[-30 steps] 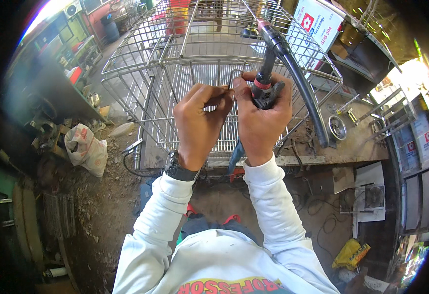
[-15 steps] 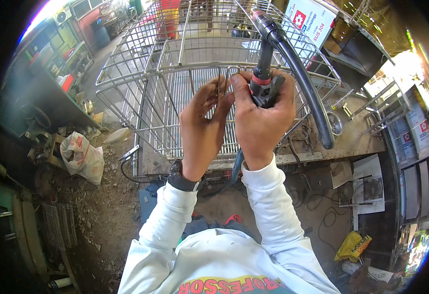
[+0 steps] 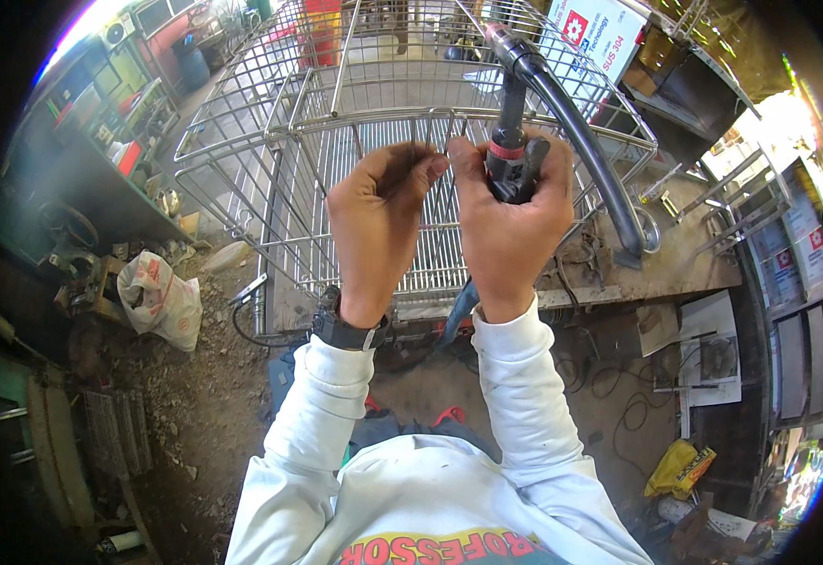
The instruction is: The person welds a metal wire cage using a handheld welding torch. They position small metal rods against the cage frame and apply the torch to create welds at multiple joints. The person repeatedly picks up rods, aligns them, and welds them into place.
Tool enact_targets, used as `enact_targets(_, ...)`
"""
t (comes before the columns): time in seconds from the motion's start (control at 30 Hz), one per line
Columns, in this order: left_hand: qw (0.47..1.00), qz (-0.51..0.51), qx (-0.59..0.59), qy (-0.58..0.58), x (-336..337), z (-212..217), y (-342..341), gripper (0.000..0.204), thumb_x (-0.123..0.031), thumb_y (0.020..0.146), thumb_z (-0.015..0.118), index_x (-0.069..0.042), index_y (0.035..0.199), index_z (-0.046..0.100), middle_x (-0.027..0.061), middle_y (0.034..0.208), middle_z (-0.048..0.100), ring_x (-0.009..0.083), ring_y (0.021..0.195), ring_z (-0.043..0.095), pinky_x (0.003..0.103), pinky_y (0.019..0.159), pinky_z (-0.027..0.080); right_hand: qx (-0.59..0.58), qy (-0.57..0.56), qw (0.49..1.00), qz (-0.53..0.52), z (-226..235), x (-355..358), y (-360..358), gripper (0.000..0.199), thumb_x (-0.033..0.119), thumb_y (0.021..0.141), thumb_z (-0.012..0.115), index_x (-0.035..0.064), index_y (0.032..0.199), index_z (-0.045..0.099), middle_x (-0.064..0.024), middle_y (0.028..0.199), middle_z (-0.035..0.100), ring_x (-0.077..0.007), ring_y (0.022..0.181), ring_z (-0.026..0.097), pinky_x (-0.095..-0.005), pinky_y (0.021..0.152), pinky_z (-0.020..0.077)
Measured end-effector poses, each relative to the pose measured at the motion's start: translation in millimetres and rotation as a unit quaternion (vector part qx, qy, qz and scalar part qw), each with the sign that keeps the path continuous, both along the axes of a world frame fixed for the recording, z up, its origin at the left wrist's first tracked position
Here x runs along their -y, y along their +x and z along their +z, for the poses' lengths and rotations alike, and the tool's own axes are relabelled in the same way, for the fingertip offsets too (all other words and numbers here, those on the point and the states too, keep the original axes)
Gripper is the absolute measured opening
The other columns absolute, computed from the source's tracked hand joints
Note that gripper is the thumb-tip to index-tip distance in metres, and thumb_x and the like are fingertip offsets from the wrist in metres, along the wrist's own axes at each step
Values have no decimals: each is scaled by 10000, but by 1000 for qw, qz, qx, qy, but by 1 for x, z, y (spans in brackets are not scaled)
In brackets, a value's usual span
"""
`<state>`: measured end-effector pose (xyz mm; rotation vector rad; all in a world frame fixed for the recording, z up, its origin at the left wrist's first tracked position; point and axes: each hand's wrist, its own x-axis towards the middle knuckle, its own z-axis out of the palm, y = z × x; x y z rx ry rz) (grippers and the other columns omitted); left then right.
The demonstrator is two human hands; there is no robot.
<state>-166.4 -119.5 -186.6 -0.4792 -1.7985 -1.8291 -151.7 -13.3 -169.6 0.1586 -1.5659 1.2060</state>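
Note:
A wire basket [image 3: 308, 119] of silvery rods stands before me on a workbench. In my right hand [image 3: 515, 226] is a black TIG welding torch [image 3: 513, 113]. Its handle has a red ring, its pinkish nozzle points up and away, and its long back cap slants down to the right. A small U-shaped bent wire [image 3: 441, 115] rises at the basket's near top rim, and my right thumb is close beside it. My left hand [image 3: 378, 207], with a black watch at the wrist, has its fingers drawn into a pinch just left of that wire. What the pinch holds is hidden.
The workbench [image 3: 675, 268] carries loose metal parts on the right. A white sack [image 3: 159, 301] sits on the dirt floor at left. Below right lie dark cables [image 3: 630, 414] and a yellow bag [image 3: 679, 468]. A blue hose [image 3: 456, 315] hangs at the bench edge.
My left hand has shifted slightly left, and its fingers have closed into a tighter pinch. My right hand, with the torch, has moved slightly right. The basket appears slightly shifted.

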Motion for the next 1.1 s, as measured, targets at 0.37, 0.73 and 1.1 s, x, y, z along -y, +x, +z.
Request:
enact_targets(0.37,996,-6,83,7,6,10,5,177,-96,914,789,25,1040,765,66,929,786,80,854,706,228,785,543,169,-217,927,253,-17,-37,76,317,-30,839,809,52,1057,595,-13,848,630,-56,595,568,-204,509,426)
enact_targets(0.73,995,-11,91,-34,14,22,7,194,-130,909,805,18,1029,768,43,904,776,59,796,679,202,722,517,288,-272,905,158,-64,-87,133,310,-47,860,767,59,1107,613,-15,811,643,-60,510,534,-218,415,366)
enact_targets(1.1,996,-10,84,4,14,21,2,176,-117,908,806,9,1026,772,29,892,767,45,793,658,193,711,499,337,-331,875,105,-88,-95,159,253,-11,871,754,58,1048,587,-22,816,608,-79,497,526,-227,404,390)
